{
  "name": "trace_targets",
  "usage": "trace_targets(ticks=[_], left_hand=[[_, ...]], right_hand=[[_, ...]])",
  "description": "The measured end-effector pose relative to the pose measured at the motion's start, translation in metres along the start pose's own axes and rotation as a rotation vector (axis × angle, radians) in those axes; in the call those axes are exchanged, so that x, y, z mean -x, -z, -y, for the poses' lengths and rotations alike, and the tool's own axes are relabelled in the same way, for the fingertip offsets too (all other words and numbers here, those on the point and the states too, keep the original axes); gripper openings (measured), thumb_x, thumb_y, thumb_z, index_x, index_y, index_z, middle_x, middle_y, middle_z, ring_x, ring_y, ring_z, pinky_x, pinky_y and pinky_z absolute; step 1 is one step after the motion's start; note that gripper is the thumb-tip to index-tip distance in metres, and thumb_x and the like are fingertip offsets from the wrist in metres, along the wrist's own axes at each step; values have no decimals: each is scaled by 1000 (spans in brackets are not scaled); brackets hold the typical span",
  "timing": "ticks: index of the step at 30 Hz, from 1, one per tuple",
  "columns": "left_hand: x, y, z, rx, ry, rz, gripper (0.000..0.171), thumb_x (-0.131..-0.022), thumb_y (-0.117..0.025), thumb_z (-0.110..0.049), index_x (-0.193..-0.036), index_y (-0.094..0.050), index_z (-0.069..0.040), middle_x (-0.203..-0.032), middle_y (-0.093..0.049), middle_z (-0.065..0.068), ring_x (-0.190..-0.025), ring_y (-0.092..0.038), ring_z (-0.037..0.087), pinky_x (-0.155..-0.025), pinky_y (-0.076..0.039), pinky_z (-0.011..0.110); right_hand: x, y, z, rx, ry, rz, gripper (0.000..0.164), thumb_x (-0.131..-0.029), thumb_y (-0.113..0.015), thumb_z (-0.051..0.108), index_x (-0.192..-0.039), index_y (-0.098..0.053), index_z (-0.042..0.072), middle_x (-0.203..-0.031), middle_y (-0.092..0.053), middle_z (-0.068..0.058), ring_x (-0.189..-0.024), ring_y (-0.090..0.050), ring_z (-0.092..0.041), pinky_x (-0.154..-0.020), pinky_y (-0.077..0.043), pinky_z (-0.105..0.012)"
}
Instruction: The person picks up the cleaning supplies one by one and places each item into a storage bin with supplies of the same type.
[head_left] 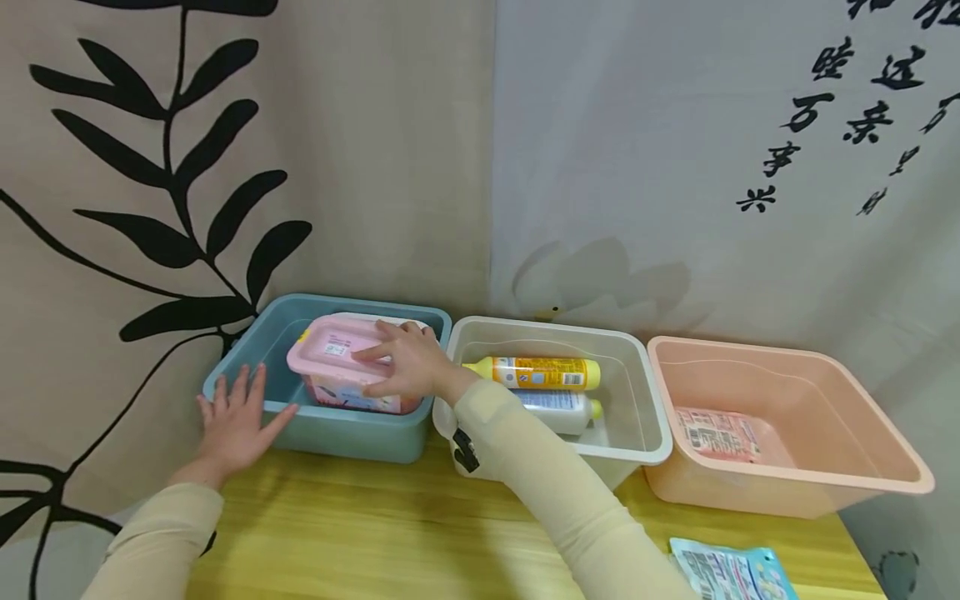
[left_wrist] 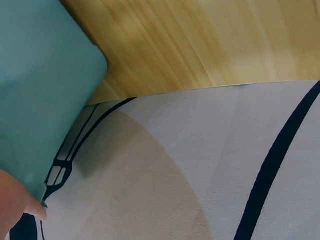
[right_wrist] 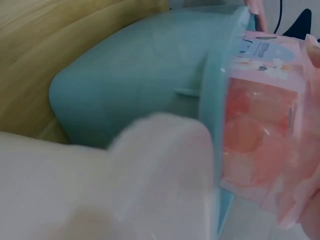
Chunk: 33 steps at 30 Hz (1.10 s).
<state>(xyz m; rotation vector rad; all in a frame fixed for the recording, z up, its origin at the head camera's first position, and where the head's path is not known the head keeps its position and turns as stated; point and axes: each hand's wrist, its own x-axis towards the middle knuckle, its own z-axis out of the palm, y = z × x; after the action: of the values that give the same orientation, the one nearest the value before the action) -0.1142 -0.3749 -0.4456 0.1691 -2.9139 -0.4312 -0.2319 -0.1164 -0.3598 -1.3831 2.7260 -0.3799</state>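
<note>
A pink-lidded plastic box with a printed wrapper is tilted inside the blue bin at the left. My right hand holds this box from above, fingers spread over the lid and its edges; pinkish contents show through the side in the right wrist view. At the bin's left end, my left hand rests on the rim with its fingers extended. Only a little of the left hand shows in the left wrist view, against the bin's wall.
The white bin beside the blue one contains a yellow bottle and a white bottle. A pink packet lies in the peach bin. Near the front of the wooden table is a blue packet. Curtains hang behind.
</note>
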Motion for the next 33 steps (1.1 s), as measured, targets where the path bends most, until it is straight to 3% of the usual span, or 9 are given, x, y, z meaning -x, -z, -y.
trace_targets(ticks=[33], left_hand=[[3, 3, -4, -3, 9, 10, 90, -93, -37, -58, -148, -6, 5, -147, -9, 39, -131, 0, 63, -99, 9, 76]], right_hand=[[-7, -15, 5, 39, 6, 61, 56, -79, -61, 58, -131, -52, 40, -154, -29, -4, -133, -35, -32, -100, -34, -55]])
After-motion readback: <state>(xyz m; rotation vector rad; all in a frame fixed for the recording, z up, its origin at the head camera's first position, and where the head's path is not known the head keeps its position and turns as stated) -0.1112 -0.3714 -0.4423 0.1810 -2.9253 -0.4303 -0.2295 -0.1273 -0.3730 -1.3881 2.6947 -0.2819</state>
